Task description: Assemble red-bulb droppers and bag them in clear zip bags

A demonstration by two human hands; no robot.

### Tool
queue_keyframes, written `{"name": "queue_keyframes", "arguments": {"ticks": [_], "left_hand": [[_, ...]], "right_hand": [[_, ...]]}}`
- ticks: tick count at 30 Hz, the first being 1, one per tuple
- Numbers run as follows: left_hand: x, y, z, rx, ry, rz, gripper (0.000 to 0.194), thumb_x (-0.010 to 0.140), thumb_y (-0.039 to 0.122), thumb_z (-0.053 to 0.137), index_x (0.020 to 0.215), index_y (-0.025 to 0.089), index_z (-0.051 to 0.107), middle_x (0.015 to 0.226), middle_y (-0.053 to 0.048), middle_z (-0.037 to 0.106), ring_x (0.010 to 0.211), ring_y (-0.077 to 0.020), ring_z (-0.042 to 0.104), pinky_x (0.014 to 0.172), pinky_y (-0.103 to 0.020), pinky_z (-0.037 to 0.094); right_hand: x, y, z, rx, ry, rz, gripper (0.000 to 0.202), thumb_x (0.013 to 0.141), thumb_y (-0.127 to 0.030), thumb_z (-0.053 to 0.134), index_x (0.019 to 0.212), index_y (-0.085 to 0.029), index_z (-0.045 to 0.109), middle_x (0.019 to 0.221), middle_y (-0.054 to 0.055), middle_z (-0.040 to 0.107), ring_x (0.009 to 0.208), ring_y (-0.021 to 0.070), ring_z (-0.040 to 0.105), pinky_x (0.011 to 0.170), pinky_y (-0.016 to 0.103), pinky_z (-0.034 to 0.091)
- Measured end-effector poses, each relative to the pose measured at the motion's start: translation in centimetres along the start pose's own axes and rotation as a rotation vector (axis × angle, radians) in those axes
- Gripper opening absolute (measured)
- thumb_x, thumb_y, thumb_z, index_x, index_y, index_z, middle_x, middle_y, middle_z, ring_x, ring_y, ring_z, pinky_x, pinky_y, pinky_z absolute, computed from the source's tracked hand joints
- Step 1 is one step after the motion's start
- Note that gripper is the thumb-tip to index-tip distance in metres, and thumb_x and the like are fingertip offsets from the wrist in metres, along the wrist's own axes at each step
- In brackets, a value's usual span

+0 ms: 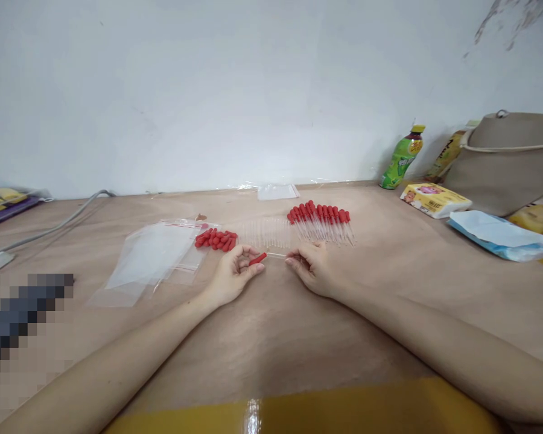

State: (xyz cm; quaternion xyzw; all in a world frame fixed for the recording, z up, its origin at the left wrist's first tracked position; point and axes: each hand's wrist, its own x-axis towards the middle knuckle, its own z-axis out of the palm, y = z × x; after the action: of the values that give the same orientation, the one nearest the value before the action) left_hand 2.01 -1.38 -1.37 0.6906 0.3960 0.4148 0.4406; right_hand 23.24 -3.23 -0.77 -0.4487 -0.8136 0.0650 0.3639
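Note:
Between finger and thumb, my left hand (pixel 235 274) grips a red rubber dropper bulb (pixel 257 258). Facing it, my right hand (pixel 314 267) pinches a thin clear dropper tube (pixel 277 255), whose end points at the bulb's mouth; whether the two touch I cannot tell. Loose red bulbs (pixel 216 239) lie in a heap just beyond my left hand. A row of clear tubes (pixel 265 232) lies behind both hands. Past my right hand, assembled droppers (pixel 321 220) with red bulbs are lined up side by side.
Clear zip bags (pixel 149 256) lie to the left, and a white packet (pixel 278 192) is by the wall. A grey cable (pixel 58 220) crosses the far left. On the right are a green bottle (pixel 402 158), a tissue pack (pixel 435 200), a blue-white packet (pixel 500 234) and a grey bag (pixel 507 163).

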Motion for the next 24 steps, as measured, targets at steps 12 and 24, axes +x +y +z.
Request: {"name": "queue_keyframes", "arguments": {"ticks": [12,24], "left_hand": [[0.2,-0.2,0.1,0.102,-0.011,0.05,0.023,0.075,0.029,0.062,0.092,0.014,0.06,0.083,-0.006,0.066,0.076,-0.0172,0.063,0.063,-0.027,0.051],[0.0,-0.5,0.0,0.194,-0.012,0.139,0.022,0.079,0.031,0.057,0.086,0.013,0.067,0.061,-0.001,0.06,0.053,-0.0099,0.053,0.053,-0.021,0.044]], "right_hand": [[-0.1,0.5,0.6,0.033,0.048,-0.062,0.013,0.086,-0.026,0.048,0.083,-0.017,0.057,0.069,-0.001,0.06,0.059,0.0099,0.048,0.075,0.031,0.028],[0.0,1.5,0.9,0.124,-0.051,-0.136,0.014,0.085,-0.027,0.05,0.082,-0.019,0.061,0.065,-0.003,0.061,0.057,0.0083,0.047,0.079,0.031,0.023]]}}
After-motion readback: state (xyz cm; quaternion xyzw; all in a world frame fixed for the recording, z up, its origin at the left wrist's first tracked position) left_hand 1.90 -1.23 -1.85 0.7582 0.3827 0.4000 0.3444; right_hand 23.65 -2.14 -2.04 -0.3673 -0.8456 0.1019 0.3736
